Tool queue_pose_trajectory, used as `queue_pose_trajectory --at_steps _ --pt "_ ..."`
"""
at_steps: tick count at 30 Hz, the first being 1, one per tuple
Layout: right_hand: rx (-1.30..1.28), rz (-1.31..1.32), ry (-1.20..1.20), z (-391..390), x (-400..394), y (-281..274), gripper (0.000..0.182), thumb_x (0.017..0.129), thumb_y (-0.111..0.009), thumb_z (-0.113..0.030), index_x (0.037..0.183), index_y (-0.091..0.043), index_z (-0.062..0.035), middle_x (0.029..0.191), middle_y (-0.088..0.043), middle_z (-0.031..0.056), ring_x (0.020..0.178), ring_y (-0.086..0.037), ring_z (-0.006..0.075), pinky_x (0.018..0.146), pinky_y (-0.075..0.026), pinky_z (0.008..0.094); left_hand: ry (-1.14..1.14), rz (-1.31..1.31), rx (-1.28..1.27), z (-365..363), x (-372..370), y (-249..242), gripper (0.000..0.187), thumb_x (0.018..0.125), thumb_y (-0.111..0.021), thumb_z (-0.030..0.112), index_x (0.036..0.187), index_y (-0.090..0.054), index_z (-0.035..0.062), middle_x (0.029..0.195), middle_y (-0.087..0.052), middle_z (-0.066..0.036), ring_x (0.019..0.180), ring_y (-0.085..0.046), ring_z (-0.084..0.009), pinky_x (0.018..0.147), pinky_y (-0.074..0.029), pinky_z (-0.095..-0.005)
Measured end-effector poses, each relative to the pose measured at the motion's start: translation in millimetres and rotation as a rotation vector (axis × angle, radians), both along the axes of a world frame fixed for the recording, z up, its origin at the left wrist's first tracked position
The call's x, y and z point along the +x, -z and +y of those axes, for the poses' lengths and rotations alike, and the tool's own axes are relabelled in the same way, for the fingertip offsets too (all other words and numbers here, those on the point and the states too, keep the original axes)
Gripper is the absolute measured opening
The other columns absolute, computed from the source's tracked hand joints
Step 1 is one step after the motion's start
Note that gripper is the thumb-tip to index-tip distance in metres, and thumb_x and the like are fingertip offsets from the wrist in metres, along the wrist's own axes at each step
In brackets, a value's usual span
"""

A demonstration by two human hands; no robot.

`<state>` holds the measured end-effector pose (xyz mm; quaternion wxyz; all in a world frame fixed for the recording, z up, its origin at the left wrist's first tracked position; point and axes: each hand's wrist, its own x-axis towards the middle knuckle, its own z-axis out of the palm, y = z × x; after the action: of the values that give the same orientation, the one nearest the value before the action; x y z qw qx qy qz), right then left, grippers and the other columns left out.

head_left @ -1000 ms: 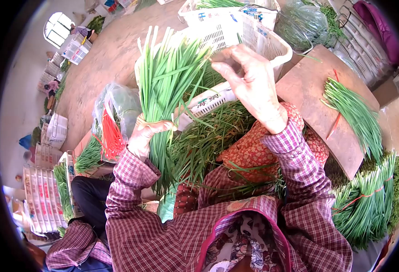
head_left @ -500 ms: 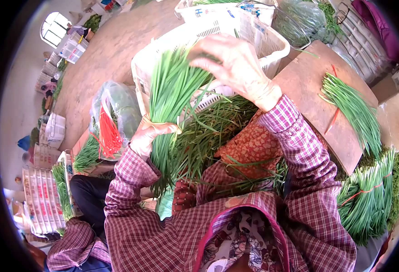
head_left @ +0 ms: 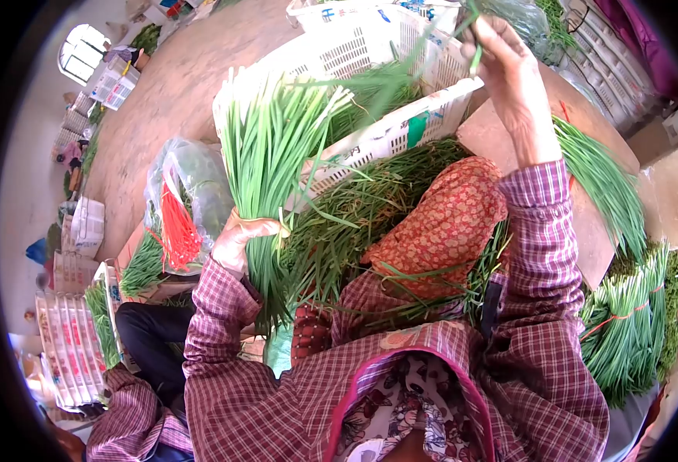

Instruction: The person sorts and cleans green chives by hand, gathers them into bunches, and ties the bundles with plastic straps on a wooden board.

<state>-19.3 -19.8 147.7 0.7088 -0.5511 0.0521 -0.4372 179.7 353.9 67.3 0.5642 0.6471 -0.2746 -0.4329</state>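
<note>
My left hand (head_left: 233,242) is closed round a thick bunch of garlic chives (head_left: 273,150), held upright with the pale cut ends at the top. Raised at the upper right, my right hand (head_left: 514,77) pinches a few loose chive blades (head_left: 475,60), partly smeared by motion. A white plastic crate (head_left: 400,137) with chives inside stands just beyond the bunch. Loose chive leaves (head_left: 331,231) are heaped below it, beside a red flowered cloth (head_left: 439,223) over my knee.
A brown board (head_left: 585,223) at the right carries another chive bundle (head_left: 604,185). Below it sit tied chives (head_left: 627,327). Red ties (head_left: 177,235) hang by a clear plastic bag (head_left: 208,181) at the left. More crates (head_left: 70,346) stand further left.
My right hand has moved from the top of the bunch up and to the right, with a few blades in its fingers. The bunch shifted slightly left, its pale ends now showing.
</note>
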Motion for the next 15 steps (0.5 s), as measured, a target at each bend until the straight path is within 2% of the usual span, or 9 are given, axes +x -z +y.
queue_pose_trajectory --at_steps 2,3,5,6,8,10,12,14,15 --pt "-0.369 0.456 0.045 -10.1 -12.7 12.9 0.029 0.089 -0.067 -0.031 0.107 -0.068 -0.0080 0.093 -0.069 0.0053 0.078 -0.066 0.0123 0.069 -0.053 0.0274 -0.067 0.010 -0.013 1.1 -7.0 -3.5 0.028 0.073 -0.070 0.009 0.096 -0.068 -0.0062 0.083 -0.072 -0.016 0.077 -0.069 -0.0210 0.076 -0.055 -0.0325" --pt "-0.370 0.457 0.044 -8.2 -10.4 24.7 0.029 0.089 -0.067 -0.031 0.107 -0.068 -0.0080 0.093 -0.069 0.0053 0.078 -0.066 0.0123 0.069 -0.053 0.0274 -0.057 0.038 -0.026 3.6 -4.2 0.3 0.027 0.073 -0.069 0.010 0.095 -0.068 -0.0066 0.083 -0.071 -0.017 0.075 -0.069 -0.0210 0.075 -0.055 -0.0325" --pt "-1.180 0.944 0.243 -3.6 -8.3 50.9 0.037 0.088 -0.063 -0.042 0.108 -0.068 -0.0109 0.095 -0.070 0.0079 0.082 -0.068 0.0202 0.074 -0.053 0.0331 -0.042 0.066 -0.039 6.1 -1.5 2.7 0.026 0.073 -0.068 0.010 0.093 -0.068 -0.0069 0.083 -0.071 -0.017 0.074 -0.069 -0.0210 0.074 -0.055 -0.0324" --pt "-1.217 0.971 0.345 10.8 -3.9 50.7 0.043 0.086 -0.061 -0.049 0.108 -0.067 -0.0126 0.095 -0.070 0.0107 0.087 -0.068 0.0245 0.075 -0.053 0.0364 -0.018 0.049 -0.053 5.6 -0.6 2.4 0.027 0.073 -0.067 0.010 0.093 -0.068 -0.0074 0.083 -0.071 -0.017 0.073 -0.068 -0.0214 0.072 -0.055 -0.0329" --pt "-0.991 0.666 0.275 30.9 12.2 49.6 0.044 0.085 -0.063 -0.050 0.106 -0.067 -0.0112 0.088 -0.070 0.0106 0.084 -0.068 0.0253 0.075 -0.053 0.0381 0.006 0.031 -0.067 2.0 -1.8 0.7 0.027 0.073 -0.067 0.011 0.093 -0.068 -0.0078 0.083 -0.071 -0.017 0.072 -0.068 -0.0218 0.070 -0.055 -0.0334" --pt "-0.880 0.558 0.236 54.8 24.6 34.7 0.045 0.084 -0.065 -0.050 0.103 -0.066 -0.0093 0.082 -0.070 0.0103 0.078 -0.068 0.0267 0.074 -0.053 0.0391 -0.001 0.122 -0.069 -0.3 -6.1 -2.8 0.029 0.072 -0.067 0.011 0.094 -0.067 -0.0080 0.083 -0.071 -0.018 0.070 -0.068 -0.0227 0.066 -0.055 -0.0342" --pt "-0.943 0.642 0.303 60.5 40.9 35.5 0.041 0.082 -0.068 -0.047 0.097 -0.067 -0.0088 0.078 -0.070 0.0095 0.074 -0.067 0.0267 0.072 -0.052 0.0382 0.070 0.077 -0.108 -2.2 -3.1 -0.1 0.031 0.072 -0.067 0.011 0.097 -0.066 -0.0082 0.084 -0.071 -0.018 0.070 -0.068 -0.0236 0.064 -0.055 -0.0347" --pt "-0.887 0.528 0.217 62.8 48.0 37.0 0.031 0.086 -0.068 -0.034 0.101 -0.069 -0.0070 0.085 -0.071 0.0125 0.071 -0.068 0.0196 0.068 -0.054 0.0329 0.060 0.057 -0.075 -3.9 -6.2 -3.3 0.034 0.073 -0.068 0.013 0.100 -0.064 -0.0084 0.083 -0.071 -0.018 0.070 -0.068 -0.0239 0.066 -0.055 -0.0341" --pt "-0.842 0.521 0.227 62.6 48.0 37.9 0.025 0.086 -0.069 -0.028 0.097 -0.069 -0.0057 0.084 -0.071 0.0117 0.069 -0.067 0.0191 0.067 -0.054 0.0327 0.058 0.056 -0.076 -2.8 -6.0 -2.8 0.034 0.073 -0.068 0.013 0.100 -0.064 -0.0084 0.083 -0.071 -0.018 0.070 -0.068 -0.0239 0.066 -0.055 -0.0341"
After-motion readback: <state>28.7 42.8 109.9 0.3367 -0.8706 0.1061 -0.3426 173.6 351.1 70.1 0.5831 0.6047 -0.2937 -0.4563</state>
